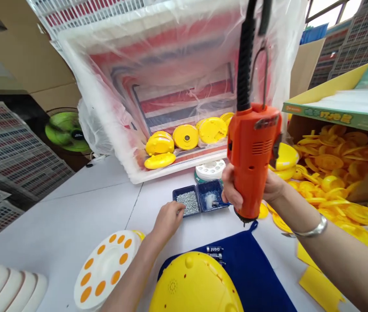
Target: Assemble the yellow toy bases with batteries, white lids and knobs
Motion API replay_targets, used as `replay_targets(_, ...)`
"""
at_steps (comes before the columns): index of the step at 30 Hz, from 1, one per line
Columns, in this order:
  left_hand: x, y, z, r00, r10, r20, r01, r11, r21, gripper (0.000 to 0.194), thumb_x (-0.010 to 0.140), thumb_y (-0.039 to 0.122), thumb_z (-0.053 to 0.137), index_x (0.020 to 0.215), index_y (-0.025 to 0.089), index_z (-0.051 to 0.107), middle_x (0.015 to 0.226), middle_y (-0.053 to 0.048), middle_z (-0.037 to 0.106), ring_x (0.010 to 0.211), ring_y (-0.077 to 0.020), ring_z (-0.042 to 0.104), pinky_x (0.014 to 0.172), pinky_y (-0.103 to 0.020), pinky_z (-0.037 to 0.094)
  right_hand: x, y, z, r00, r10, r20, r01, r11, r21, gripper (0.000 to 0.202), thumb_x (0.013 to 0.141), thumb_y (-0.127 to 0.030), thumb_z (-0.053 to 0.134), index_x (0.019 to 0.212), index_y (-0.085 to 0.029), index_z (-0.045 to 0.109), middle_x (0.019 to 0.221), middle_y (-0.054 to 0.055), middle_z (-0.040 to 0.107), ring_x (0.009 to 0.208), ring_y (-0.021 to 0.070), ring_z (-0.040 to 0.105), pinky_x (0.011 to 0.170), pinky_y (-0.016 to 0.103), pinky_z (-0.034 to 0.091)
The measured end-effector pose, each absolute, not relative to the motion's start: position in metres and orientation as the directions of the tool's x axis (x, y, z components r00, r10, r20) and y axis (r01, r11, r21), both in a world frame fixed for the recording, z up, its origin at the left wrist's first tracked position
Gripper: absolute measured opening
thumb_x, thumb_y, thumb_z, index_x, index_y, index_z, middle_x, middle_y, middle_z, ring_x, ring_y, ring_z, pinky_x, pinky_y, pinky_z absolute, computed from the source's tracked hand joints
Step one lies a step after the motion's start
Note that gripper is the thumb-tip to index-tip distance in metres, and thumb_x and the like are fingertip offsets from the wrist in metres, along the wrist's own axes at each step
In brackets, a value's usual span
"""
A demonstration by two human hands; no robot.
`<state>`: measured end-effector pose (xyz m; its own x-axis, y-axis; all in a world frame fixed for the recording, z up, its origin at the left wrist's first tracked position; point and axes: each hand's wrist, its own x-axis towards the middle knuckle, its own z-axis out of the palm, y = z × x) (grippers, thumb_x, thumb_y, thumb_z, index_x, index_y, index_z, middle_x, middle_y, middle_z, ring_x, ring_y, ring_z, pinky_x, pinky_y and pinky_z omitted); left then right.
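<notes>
My right hand [232,186] grips an orange electric screwdriver [252,160] upright, its bit pointing down and its black cable running up. My left hand [171,214] is at the left edge of a dark blue tray [200,204] of small silvery screws [188,203], fingertips pinched together; whatever is between them is hidden. Below, a yellow rounded plastic housing [195,286] with small holes lies on a dark blue cloth [258,268]. Several batteries [214,250] marked JUDO rest on the cloth just behind the housing.
A plastic-lined crate [184,93] holding yellow round units [185,137] stands at the back. White discs with orange spots [106,264] lie at left, beside stacked white rings [5,286]. Yellow parts [330,186] spill from a box at right. A second blue compartment [210,197] holds white paste.
</notes>
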<state>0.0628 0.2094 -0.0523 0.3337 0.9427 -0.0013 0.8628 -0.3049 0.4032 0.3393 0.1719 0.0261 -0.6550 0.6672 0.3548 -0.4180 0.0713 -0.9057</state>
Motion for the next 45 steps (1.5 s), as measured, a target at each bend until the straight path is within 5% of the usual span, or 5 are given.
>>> replay_targets(7, 0.095, 0.257, -0.078, 0.320, 0.933, -0.164, 0.944, -0.299, 0.142, 0.023, 0.091, 0.035, 0.060, 0.104, 0.016, 0.064, 0.109, -0.006, 0.066, 0.098, -0.0208, 0.064, 0.088, -0.044, 0.052, 0.352, 0.158, 0.034, -0.534, 0.717, 0.449, -0.553, 0.105, -0.827, 0.045, 0.072, -0.058, 0.075, 0.096, -0.023, 0.062, 0.085, 0.001, 0.065, 0.067, 0.0159, 0.064, 0.060, 0.027, 0.049)
replay_targets(15, 0.093, 0.265, -0.084, 0.269, 0.944, -0.191, 0.961, -0.251, 0.112, 0.024, 0.091, 0.035, 0.060, 0.105, 0.016, 0.063, 0.106, -0.006, 0.066, 0.094, -0.0196, 0.065, 0.084, -0.042, 0.054, 0.353, 0.138, 0.033, -0.335, 0.803, 0.493, -0.350, 0.379, -0.857, 0.054, 0.076, -0.063, 0.067, 0.116, -0.028, 0.057, 0.080, 0.002, 0.061, 0.063, 0.0194, 0.058, 0.054, 0.032, 0.049)
replay_targets(24, 0.092, 0.255, -0.064, 0.237, 0.970, -0.055, 0.958, -0.224, 0.177, 0.025, 0.092, 0.036, 0.058, 0.107, 0.016, 0.062, 0.107, -0.006, 0.066, 0.094, -0.0195, 0.065, 0.083, -0.041, 0.055, 0.347, 0.105, 0.024, -0.089, 0.923, 0.373, -0.288, 0.335, -0.897, 0.062, 0.071, -0.064, 0.072, 0.119, -0.026, 0.062, 0.100, 0.009, 0.062, 0.079, 0.0253, 0.058, 0.064, 0.038, 0.052)
replay_targets(31, 0.095, 0.265, -0.072, 0.273, 0.961, 0.043, 0.921, -0.274, 0.277, 0.027, 0.092, 0.034, 0.059, 0.112, 0.017, 0.061, 0.112, -0.007, 0.065, 0.098, -0.0209, 0.064, 0.086, -0.043, 0.054, 0.337, 0.080, 0.034, -0.150, 0.874, 0.463, -0.209, 0.429, -0.879, 0.042, 0.080, -0.062, 0.063, 0.098, -0.025, 0.069, 0.095, 0.011, 0.068, 0.078, 0.0256, 0.064, 0.063, 0.035, 0.056)
replay_targets(45, 0.075, 0.249, -0.068, 0.252, 0.964, 0.085, 0.731, -0.247, 0.636, 0.022, 0.091, 0.034, 0.060, 0.100, 0.015, 0.063, 0.099, -0.004, 0.067, 0.087, -0.0174, 0.065, 0.078, -0.038, 0.056, 0.343, 0.077, 0.029, -0.177, 0.806, 0.565, -0.183, 0.537, -0.824, 0.042, 0.085, -0.060, 0.055, 0.104, -0.025, 0.067, 0.088, 0.010, 0.067, 0.066, 0.0264, 0.065, 0.049, 0.035, 0.058)
